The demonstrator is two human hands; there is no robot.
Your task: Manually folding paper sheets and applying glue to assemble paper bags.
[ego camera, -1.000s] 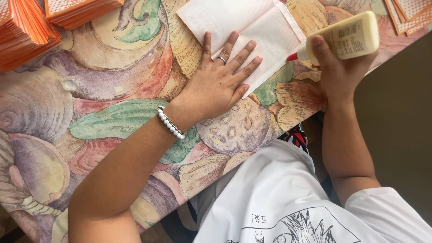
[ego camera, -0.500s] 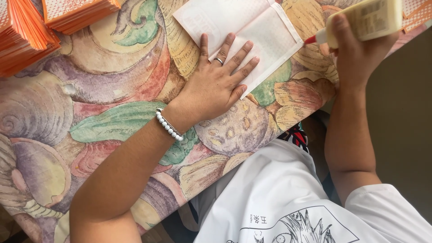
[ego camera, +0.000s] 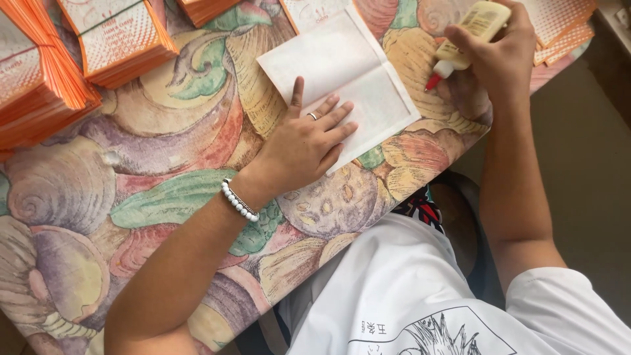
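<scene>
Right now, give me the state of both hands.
Left hand: open, flat, pressing on the white paper sheet.
Right hand: closed around the glue bottle.

paper sheet (ego camera: 342, 72): white | glue bottle (ego camera: 470, 33): cream, red tip | tablecloth (ego camera: 164, 164): pastel shell-and-leaf print | stacks (ego camera: 39, 85): orange-edged

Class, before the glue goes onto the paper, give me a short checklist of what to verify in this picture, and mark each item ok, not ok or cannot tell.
1. Paper sheet lies unfolded and flat on the table: ok.
2. Left hand presses on the sheet's near part to hold it: ok.
3. Right hand grips the glue bottle firmly: ok.
4. Red nozzle points down towards the sheet: ok, though it sits just off the sheet's right edge.
5. Nozzle is open and glue flows: cannot tell.
6. Orange-edged stacks stand apart from the sheet: ok.
</scene>
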